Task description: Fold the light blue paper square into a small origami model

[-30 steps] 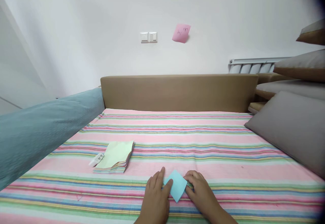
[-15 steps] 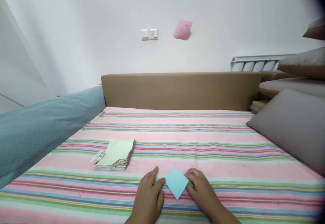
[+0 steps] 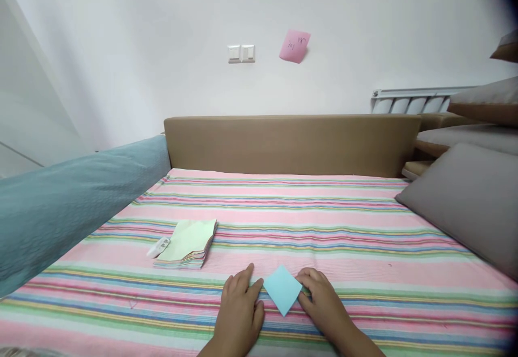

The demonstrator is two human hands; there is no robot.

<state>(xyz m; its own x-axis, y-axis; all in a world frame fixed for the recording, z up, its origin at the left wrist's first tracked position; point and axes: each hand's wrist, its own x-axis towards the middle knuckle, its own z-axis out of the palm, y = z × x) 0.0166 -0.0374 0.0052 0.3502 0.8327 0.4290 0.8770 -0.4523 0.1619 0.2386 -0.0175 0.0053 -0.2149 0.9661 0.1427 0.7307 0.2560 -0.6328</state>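
Note:
A light blue square of paper (image 3: 283, 290) lies on the striped bedspread like a diamond, one corner toward me. On its left, my left hand (image 3: 239, 309) rests palm down with fingers apart, the index fingertip at the left corner. My right hand (image 3: 324, 302) has its curled fingers and thumb closed around the right corner. Whether the paper is folded in layers cannot be made out. Farther off to the left is a stack of coloured paper sheets (image 3: 190, 241), pale green on top, with a small white object (image 3: 158, 247) against its left edge.
A brown padded board (image 3: 291, 145) closes off the far side of the striped bedspread (image 3: 324, 220). At left runs a blue-green covered bolster (image 3: 89, 189); at right grey cushions (image 3: 469, 195) are piled. The wall bears light switches (image 3: 241, 54), a pink note (image 3: 295, 46) and a radiator (image 3: 408, 100).
The view has shifted slightly, so the wall and bed appear a little to the right. Both hands and the blue paper keep nearly the same places relative to each other.

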